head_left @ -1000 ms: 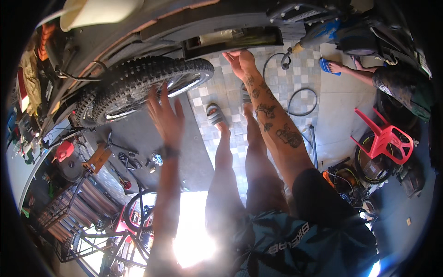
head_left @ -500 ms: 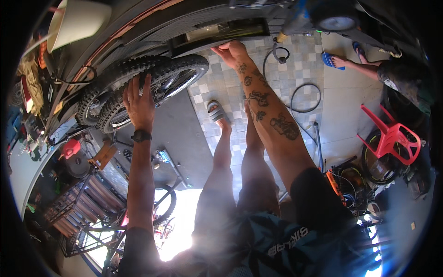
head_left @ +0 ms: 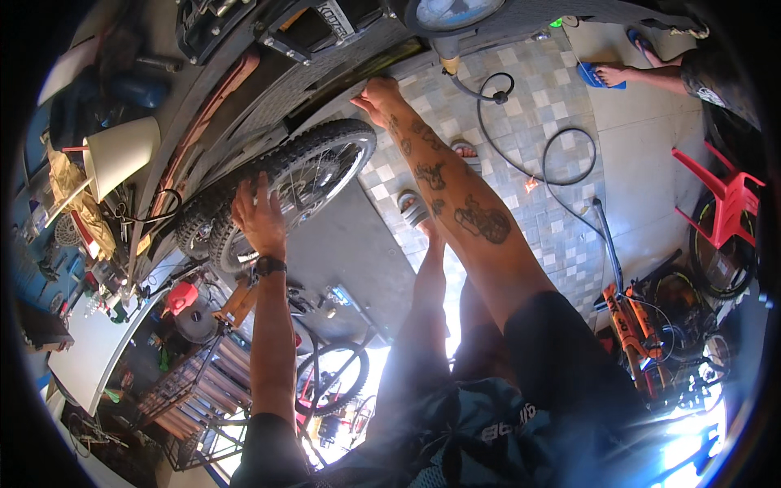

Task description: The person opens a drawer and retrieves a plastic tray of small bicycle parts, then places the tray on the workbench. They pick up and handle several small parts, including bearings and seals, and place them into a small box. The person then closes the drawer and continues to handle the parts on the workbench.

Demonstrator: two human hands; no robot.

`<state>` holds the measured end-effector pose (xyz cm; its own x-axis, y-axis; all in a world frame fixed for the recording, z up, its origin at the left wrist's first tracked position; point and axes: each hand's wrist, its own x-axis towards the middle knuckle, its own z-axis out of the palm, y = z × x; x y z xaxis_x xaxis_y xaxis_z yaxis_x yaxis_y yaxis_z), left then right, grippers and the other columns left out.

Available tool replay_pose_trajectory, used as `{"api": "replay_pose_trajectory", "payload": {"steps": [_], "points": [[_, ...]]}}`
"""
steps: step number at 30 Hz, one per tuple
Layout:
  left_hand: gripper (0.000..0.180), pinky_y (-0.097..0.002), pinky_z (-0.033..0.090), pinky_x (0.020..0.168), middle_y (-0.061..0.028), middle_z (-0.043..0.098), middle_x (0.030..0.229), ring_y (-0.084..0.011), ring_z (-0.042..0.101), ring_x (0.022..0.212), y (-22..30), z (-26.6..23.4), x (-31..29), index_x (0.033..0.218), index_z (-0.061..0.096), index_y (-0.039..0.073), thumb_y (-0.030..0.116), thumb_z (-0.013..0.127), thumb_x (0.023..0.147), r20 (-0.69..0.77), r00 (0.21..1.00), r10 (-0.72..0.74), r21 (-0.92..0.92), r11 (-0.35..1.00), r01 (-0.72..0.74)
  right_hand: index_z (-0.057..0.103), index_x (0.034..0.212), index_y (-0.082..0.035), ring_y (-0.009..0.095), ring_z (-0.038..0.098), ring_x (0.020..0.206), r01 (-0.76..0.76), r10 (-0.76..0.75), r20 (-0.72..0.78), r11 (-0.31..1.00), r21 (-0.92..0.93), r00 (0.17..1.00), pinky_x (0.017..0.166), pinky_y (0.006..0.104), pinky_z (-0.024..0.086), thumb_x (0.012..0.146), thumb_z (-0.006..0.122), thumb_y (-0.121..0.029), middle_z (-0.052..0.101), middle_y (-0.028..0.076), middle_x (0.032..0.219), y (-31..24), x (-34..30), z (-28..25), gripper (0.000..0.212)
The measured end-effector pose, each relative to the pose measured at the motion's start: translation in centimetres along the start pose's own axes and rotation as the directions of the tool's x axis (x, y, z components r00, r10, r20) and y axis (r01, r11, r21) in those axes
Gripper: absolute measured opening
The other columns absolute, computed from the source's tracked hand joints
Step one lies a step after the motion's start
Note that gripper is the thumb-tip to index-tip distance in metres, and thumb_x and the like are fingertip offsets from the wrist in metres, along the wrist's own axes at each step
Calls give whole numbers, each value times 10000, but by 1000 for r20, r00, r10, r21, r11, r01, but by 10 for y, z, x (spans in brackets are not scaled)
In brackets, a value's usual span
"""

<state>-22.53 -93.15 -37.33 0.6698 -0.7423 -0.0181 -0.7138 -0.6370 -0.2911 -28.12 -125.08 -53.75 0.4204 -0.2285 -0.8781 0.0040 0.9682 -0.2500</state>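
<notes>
Already the left hand [head_left: 259,218] lies open on the wheel [head_left: 281,185], gripping its knobby tyre. Right hand [head_left: 374,91] presses, fingers curled, against the counter [head_left: 268,89] edge; the wheel looks not yet lifted clear.

Left hand [head_left: 259,218] on knobby tyre [head_left: 277,189], right hand [head_left: 376,96] beyond it, red chair [head_left: 730,199] far right

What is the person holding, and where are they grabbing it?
The left hand grips the knobby bicycle wheel by its tyre. The right hand touches the dark workbench edge; whether it grips cannot be told.
</notes>
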Motion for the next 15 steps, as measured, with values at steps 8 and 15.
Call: {"api": "replay_pose_trajectory", "payload": {"steps": [8, 15], "points": [[537, -566, 435, 1167, -238, 540, 1538, -432, 511, 1422, -103, 12, -5, 1524, 592, 185, 365, 684, 1027, 123, 953, -276, -164, 942, 294, 613, 1214, 67, 260, 719, 995, 198, -195, 52, 978, -60, 979, 940, 363, 688, 992, 490, 56, 679, 159, 1170, 3, -5, 1, 255], [567, -587, 415, 1153, -209, 534, 1542, -424, 503, 1423, -94, 18, -12, 1557, 573, 199, 311, 679, 1011, 27, 973, -230, -81, 970, 231, 596, 1393, -120, 173, 664, 1193, 178, -177, 18, 981, -80, 984, 1056, 427, 552, 1080, 643, -202, 689, 18, 1278, 90, -119, -122, 326]]}}
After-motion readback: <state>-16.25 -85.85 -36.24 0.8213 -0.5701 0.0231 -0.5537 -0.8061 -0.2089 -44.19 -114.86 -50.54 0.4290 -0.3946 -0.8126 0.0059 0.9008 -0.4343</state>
